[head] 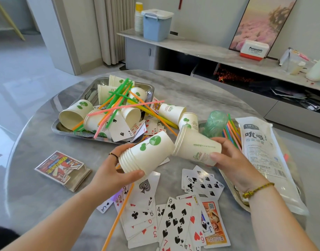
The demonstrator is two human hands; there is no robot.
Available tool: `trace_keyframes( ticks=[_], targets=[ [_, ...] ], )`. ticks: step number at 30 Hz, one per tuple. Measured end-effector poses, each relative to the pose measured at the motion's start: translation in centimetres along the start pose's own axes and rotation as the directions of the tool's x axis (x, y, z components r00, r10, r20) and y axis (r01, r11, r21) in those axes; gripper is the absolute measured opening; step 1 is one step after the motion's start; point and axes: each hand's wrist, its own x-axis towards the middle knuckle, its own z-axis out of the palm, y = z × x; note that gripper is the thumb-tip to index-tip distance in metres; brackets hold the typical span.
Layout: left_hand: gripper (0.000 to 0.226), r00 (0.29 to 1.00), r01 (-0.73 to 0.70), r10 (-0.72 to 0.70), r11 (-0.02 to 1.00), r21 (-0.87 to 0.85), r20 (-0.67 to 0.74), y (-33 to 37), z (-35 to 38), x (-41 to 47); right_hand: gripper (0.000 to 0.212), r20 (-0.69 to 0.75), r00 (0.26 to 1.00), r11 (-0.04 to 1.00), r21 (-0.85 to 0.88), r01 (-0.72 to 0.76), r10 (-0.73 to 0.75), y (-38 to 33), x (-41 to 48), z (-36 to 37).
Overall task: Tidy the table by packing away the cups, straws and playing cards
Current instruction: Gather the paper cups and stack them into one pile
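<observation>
My left hand [117,171] grips a nested stack of white paper cups [146,153] with green tree prints, held on its side. My right hand [229,158] holds a single paper cup [197,147], its rim tilted against the closed end of the stack. More cups [74,115] and coloured straws [119,102] lie jumbled in a steel tray [61,127] behind. Playing cards [175,214] are scattered face up on the table in front of me. A card box [63,169] lies at the left.
A second tray [233,192] at the right holds a white straw bag [264,160], a bundle of straws [231,131] and a green plastic sleeve [214,122]. An orange straw [117,218] lies across the cards. A sideboard with a blue bin [155,24] stands behind the round marble table [28,145].
</observation>
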Motion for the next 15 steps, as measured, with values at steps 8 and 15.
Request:
trace_keyframes(
  ticks=[8, 15],
  targets=[
    [0.077, 0.996, -0.031, 0.023, 0.995, 0.095, 0.087, 0.6, 0.1, -1.0, 0.03, 0.033, 0.999, 0.997, -0.07, 0.021, -0.018, 0.5, -0.4, 2.7],
    [0.078, 0.991, -0.086, 0.057, 0.966, 0.245, 0.123, 0.0, 1.1, -1.6, 0.037, 0.153, 0.988, 0.992, -0.124, 0.031, -0.011, 2.3, -0.6, 6.8]
  ],
)
